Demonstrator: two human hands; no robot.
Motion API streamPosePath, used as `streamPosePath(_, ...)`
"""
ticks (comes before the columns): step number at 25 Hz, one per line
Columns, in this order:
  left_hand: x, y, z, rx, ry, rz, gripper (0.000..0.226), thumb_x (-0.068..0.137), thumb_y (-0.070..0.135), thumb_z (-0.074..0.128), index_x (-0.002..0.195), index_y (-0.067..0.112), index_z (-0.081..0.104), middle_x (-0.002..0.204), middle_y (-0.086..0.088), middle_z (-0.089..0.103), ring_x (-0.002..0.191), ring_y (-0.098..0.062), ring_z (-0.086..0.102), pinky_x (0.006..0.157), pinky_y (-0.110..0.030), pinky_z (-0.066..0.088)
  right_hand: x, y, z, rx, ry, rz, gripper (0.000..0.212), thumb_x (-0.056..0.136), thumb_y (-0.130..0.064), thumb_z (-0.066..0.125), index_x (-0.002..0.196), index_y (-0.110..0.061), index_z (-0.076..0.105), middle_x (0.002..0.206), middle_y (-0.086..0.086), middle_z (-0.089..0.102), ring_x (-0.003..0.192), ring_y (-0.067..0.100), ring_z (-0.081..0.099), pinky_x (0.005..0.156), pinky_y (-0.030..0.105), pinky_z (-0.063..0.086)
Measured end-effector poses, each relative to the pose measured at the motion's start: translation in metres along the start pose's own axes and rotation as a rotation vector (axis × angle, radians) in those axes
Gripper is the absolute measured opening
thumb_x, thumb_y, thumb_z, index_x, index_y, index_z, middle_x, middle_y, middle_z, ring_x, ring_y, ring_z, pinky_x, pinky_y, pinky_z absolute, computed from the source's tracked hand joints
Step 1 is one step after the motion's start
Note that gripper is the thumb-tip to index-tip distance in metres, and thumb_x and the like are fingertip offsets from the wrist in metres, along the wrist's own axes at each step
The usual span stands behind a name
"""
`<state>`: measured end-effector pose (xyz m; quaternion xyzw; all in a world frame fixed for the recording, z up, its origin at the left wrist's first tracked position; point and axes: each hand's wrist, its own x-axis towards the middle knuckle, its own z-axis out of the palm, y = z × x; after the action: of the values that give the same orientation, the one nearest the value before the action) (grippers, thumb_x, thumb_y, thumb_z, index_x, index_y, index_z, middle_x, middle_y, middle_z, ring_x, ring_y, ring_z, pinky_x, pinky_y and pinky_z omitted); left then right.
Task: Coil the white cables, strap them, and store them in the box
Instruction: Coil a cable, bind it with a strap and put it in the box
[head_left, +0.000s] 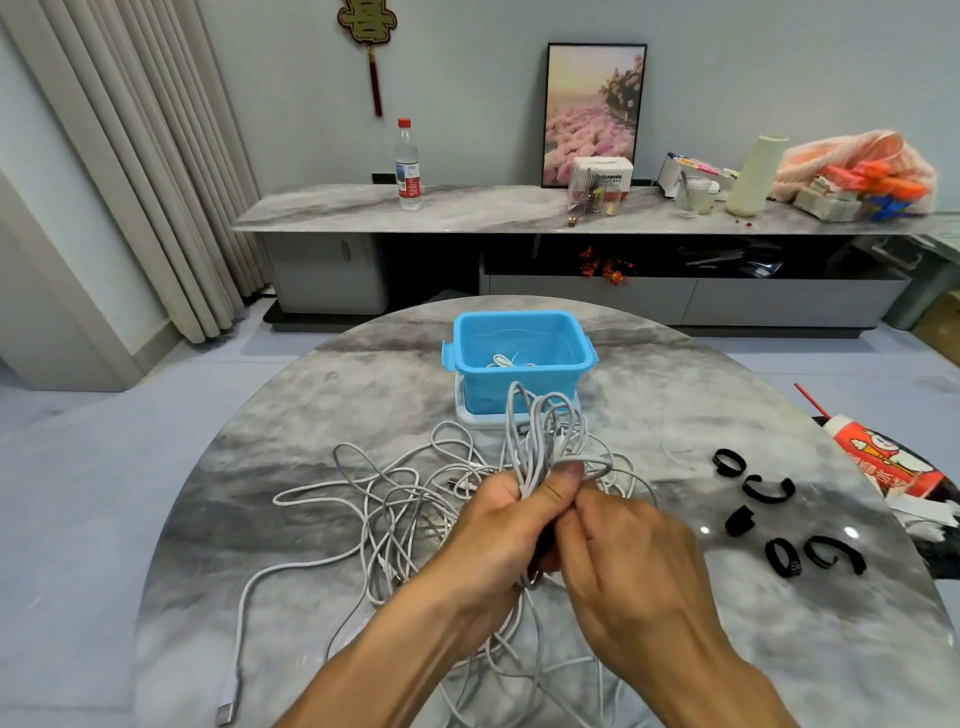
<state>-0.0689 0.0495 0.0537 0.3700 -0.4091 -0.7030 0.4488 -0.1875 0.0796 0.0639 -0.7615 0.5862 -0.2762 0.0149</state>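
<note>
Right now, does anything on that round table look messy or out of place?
Yes: loose white cables sprawl in a tangle across the table, one plug reaching its near edge. The black straps lie scattered on the right. Nothing looks spilled or damaged.

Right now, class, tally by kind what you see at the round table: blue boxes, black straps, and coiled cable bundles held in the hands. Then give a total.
Blue box: 1
Black straps: 5
Coiled cable bundle, gripped by the left hand and pinched by the right hand: 1
Total: 7
The loose white cables are too tangled to count.
</note>
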Motion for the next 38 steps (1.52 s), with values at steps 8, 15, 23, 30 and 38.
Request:
streamPosePath(8,0.006,-0.009,-0.003,0.174,0.049,-0.046,0.032,0.087,0.052,0.066,0.081,0.020,0.067,0.061,0.001,0.057,0.053,-0.010,0.047,0.049,-0.023,0.035,0.015,0.018,-0.021,0.055,0.010,0.300,0.072,0.071,-0.093,0.029,0.065,-0.028,0.059,0.054,-0.014,0.060,0.055,0.004,0.057,0.056,0.029,0.046)
streamPosePath(15,-0.006,-0.006,0.005,0.036,-0.254,-0.060,0.026,0.088,0.039,0.063,0.077,0.017,0.071,0.063,-0.010,0.059,0.051,-0.022,0.061,0.051,-0.033,0.056,0.017,0.022,-0.018,1.092,-0.186,0.369,0.056,0.091,-0.063,0.057,0.089,-0.007,0.062,0.062,0.028,0.062,0.037,0.033,0.058,0.039,0.048,0.050)
streamPosePath(23,-0.010,-0.004,0.003,0.100,-0.400,-0.145,0.016,0.085,0.008,0.064,0.075,0.018,0.056,0.058,-0.006,0.048,0.047,-0.014,0.046,0.042,-0.019,0.032,0.020,0.019,-0.003,1.626,-0.195,0.516,0.028,0.089,-0.035,0.068,0.114,-0.023,0.068,0.086,0.021,0.071,0.071,0.024,0.070,0.059,0.030,0.057)
streamPosePath(30,-0.016,-0.011,0.005,0.109,-0.368,-0.174,0.018,0.085,0.013,0.066,0.069,0.021,0.064,0.057,-0.004,0.052,0.050,-0.015,0.049,0.046,-0.023,0.039,0.026,0.020,-0.006,1.550,-0.230,0.285,0.044,0.068,-0.046,0.085,0.093,-0.014,0.067,0.076,0.014,0.064,0.071,0.025,0.065,0.064,0.034,0.056)
streamPosePath(38,-0.016,-0.003,0.002,0.116,-0.435,-0.183,0.007,0.089,0.018,0.067,0.088,0.013,0.063,0.052,-0.004,0.046,0.057,-0.022,0.066,0.061,-0.036,0.057,0.022,0.013,-0.001,1.519,-0.152,0.421,0.035,0.067,-0.032,0.088,0.097,-0.024,0.072,0.051,0.005,0.053,0.060,0.022,0.067,0.064,0.037,0.058)
